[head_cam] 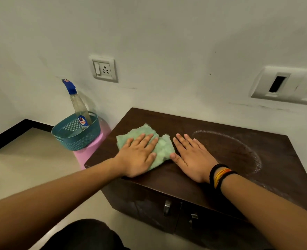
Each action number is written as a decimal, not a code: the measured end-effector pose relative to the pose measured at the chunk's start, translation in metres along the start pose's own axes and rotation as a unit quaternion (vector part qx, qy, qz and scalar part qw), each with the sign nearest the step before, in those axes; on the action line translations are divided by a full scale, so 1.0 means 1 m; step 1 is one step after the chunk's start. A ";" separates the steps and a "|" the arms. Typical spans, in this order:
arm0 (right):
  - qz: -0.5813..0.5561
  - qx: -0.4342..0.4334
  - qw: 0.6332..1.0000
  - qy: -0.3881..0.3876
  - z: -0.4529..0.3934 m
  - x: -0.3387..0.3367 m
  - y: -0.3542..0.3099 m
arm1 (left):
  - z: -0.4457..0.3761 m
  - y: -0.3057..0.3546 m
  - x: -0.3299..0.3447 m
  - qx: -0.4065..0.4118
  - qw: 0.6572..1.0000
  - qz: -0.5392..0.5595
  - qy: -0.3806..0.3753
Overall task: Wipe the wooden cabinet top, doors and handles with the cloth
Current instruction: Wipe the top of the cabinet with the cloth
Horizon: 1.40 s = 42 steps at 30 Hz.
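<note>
the left hand (137, 156) pressed flat, fingers straight, on the green cloth (162, 150) near the cabinet top (212, 127) left edge. the right hand (192, 159) lay flat at its 3 o'clock, fingers wide. the spray bottle (79, 107) label was too blurry to read.

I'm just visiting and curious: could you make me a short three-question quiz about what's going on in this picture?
1. True or false: the left hand lies flat on the green cloth.
2. Where does the spray bottle stand?
A. on the cabinet top
B. in the blue basket
C. on the floor
3. Fill the gap: the pale dusty ring on the cabinet top lies to the ____ of the right hand.

Key
1. True; its fingers are straight, pressing the cloth.
2. B; the blue basket sits on a pink stool beside the cabinet.
3. right
</note>
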State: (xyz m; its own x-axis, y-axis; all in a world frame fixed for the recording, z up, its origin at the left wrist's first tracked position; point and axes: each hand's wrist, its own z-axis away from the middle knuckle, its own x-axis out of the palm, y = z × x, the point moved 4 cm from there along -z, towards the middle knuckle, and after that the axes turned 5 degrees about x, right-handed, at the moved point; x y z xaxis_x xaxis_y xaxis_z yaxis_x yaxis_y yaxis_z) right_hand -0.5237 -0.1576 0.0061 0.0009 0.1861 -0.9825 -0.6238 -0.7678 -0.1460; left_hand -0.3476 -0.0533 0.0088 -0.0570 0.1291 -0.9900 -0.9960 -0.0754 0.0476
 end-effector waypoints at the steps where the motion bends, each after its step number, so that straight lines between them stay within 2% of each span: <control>1: 0.001 0.000 1.000 0.000 0.003 -0.001 0.002 | 0.014 0.006 0.005 0.010 1.000 -0.005 -0.005; 3: 0.003 -0.003 1.000 -0.004 0.007 0.000 0.004 | 0.029 0.031 0.008 0.067 0.998 -0.005 -0.008; 5: 0.005 -0.007 1.000 -0.002 0.009 0.002 0.004 | 0.012 0.041 0.003 0.113 0.994 -0.005 -0.002; 8: 0.001 -0.007 1.000 0.001 0.009 0.003 0.006 | -0.017 0.014 -0.007 0.054 0.999 0.006 -0.003; 10: 0.004 -0.007 1.000 0.002 0.009 0.002 0.005 | 0.000 0.003 0.000 0.017 1.000 -0.004 0.002; 13: 0.009 -0.012 1.000 -0.007 0.013 0.001 0.004 | 0.030 0.038 0.010 0.071 0.997 -0.004 -0.018; 16: -0.003 -0.001 1.000 0.004 0.018 0.002 0.011 | -0.005 0.059 0.001 0.122 0.992 -0.006 -0.009; 20: 0.006 -0.001 1.000 0.010 0.027 0.002 0.026 | -0.017 0.036 0.000 0.040 0.999 -0.004 0.012; 23: 0.004 0.003 1.000 0.010 0.034 0.001 0.031 | 0.011 0.053 0.011 0.091 0.996 -0.010 -0.004; 25: 0.003 -0.001 1.000 0.013 0.035 0.002 0.035 | -0.002 0.065 0.006 0.126 0.992 -0.013 0.001; 28: -0.002 0.004 1.000 0.019 0.037 0.002 0.045 | -0.040 0.054 -0.005 0.072 0.997 -0.003 0.001; 30: -0.005 0.015 1.000 0.024 0.040 -0.001 0.053 | -0.031 0.042 -0.002 0.035 0.999 -0.005 -0.006; 33: 0.001 0.030 0.999 0.021 0.045 -0.004 0.066 | 0.001 0.055 0.006 0.075 0.997 -0.013 -0.018; 36: 0.012 0.036 0.999 0.025 0.046 -0.004 0.071 | -0.024 0.073 -0.001 0.121 0.993 -0.009 -0.009; 40: 0.009 0.041 0.999 0.029 0.047 -0.004 0.078 | -0.052 0.048 -0.006 0.038 0.999 -0.010 -0.002; 42: 0.011 0.045 0.999 0.029 0.049 -0.005 0.084 | -0.029 0.053 0.003 0.055 0.998 -0.014 -0.011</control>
State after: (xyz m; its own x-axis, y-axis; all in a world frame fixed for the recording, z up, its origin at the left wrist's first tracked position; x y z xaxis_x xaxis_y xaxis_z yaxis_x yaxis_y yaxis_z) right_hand -0.6140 -0.1930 0.0040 0.0308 0.1323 -0.9907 -0.6914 -0.7129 -0.1167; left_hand -0.3985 -0.0859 0.0044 -0.0291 0.1506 -0.9882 -0.9987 0.0373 0.0350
